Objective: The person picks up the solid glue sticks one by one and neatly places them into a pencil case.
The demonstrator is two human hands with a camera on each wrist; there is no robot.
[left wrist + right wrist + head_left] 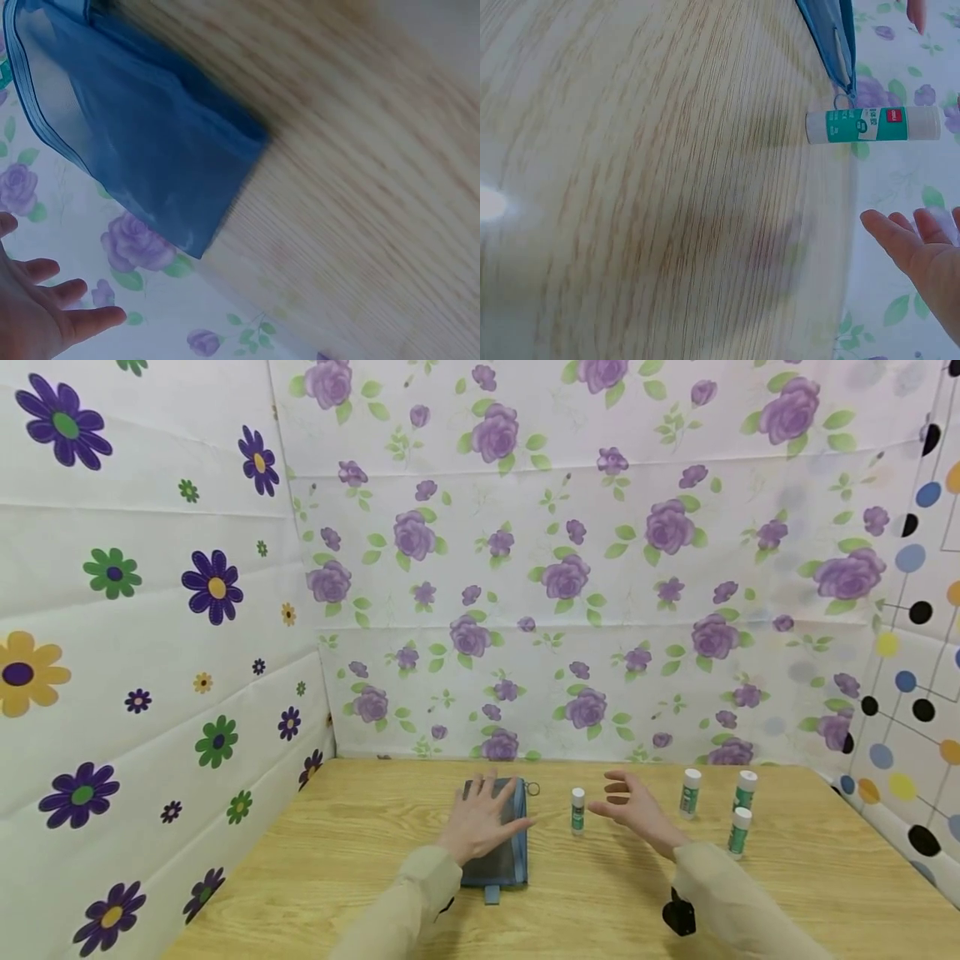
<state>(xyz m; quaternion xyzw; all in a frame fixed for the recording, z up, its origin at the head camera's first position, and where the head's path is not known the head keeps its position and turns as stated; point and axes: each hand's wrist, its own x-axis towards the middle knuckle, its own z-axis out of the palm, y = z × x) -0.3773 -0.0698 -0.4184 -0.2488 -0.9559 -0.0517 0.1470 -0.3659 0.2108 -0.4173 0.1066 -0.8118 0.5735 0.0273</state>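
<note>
A blue zip pouch [495, 862] with a see-through mesh face lies on the table, a small ring at its far right corner. Over it is my left hand [482, 822], fingers spread; in the left wrist view this hand [37, 315] appears apart from the pouch [157, 135]. Right of the pouch stands an upright glue stick [577, 812], green with a white cap. My right hand [639, 814] hovers just right of that stick, fingers loosely extended and holding nothing. A gap shows between the glue stick [874, 124] and the hand [930, 259] in the right wrist view.
Three more glue sticks stand upright at the right: one [690, 793] beyond my right hand, another [744, 793] farther right, and a nearer one [738, 832] by my right sleeve. Flower-patterned cloth [525, 693] hangs behind the wooden table [315, 860], with more cloth at both sides.
</note>
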